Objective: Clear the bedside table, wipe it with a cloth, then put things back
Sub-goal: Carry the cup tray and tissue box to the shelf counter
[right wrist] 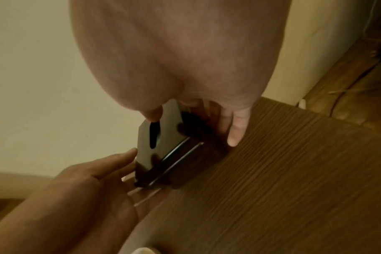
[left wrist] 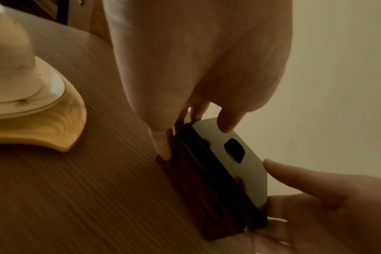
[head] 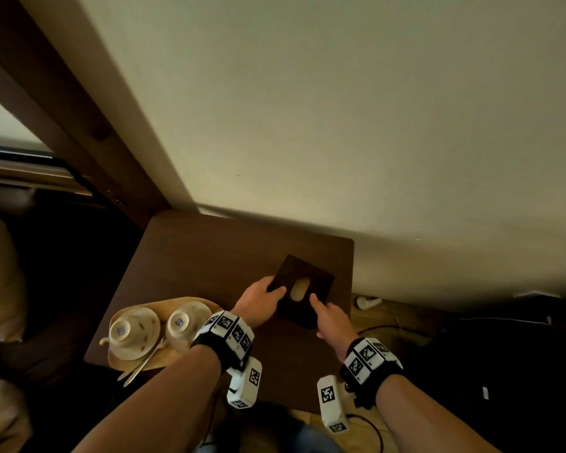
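Observation:
A dark wooden tissue box with an oval slot in its lid is over the right half of the brown bedside table. My left hand grips its left end, thumb on the lid and fingers down the side. At the near right end my right hand holds the box, one finger lying on the lid. In the left wrist view the box is low on the table top. I cannot tell whether it rests there. The right wrist view shows the box between both hands.
A pale wooden tray sits at the table's near left corner with two upturned cups on saucers and a spoon. A wall stands just behind the table. A bed frame post rises at left. Cables lie on the floor at right.

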Motion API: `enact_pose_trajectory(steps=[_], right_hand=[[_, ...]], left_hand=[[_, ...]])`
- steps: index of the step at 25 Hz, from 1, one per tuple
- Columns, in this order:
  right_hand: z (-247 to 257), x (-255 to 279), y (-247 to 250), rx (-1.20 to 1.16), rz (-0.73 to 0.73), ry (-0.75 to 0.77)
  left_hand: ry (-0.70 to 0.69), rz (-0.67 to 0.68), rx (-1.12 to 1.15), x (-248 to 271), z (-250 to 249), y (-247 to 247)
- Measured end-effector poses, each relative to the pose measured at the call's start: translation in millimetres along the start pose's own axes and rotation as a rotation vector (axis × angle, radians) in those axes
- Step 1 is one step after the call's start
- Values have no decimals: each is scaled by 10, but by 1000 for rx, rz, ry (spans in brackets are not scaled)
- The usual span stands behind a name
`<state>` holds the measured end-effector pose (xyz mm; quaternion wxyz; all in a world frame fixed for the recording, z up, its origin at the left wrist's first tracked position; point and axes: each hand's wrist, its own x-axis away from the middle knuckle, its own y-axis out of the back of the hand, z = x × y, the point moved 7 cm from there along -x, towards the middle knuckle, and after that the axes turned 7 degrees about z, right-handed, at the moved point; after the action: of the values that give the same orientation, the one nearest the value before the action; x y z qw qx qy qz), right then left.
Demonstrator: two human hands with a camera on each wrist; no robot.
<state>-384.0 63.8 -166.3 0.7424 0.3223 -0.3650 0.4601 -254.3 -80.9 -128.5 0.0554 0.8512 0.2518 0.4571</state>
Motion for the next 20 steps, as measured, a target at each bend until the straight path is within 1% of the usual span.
enact_pose_trajectory(steps=[3,6,10,15,20], right_hand=[[-1,-32,-42,-57,-52,-14],[91,98,-52,-261,-115,4],[128,207,-80,-354,-123,20],[30,257,-74,-563,-145,53],[33,327,-110,-693,-159,54]], left_hand=[[14,21,48,26,-6,16],[33,66,122,44,53,23],[45,103,216,147,101,72],[37,166,266,222,197,-33],[16,159,362,327,232,-99]])
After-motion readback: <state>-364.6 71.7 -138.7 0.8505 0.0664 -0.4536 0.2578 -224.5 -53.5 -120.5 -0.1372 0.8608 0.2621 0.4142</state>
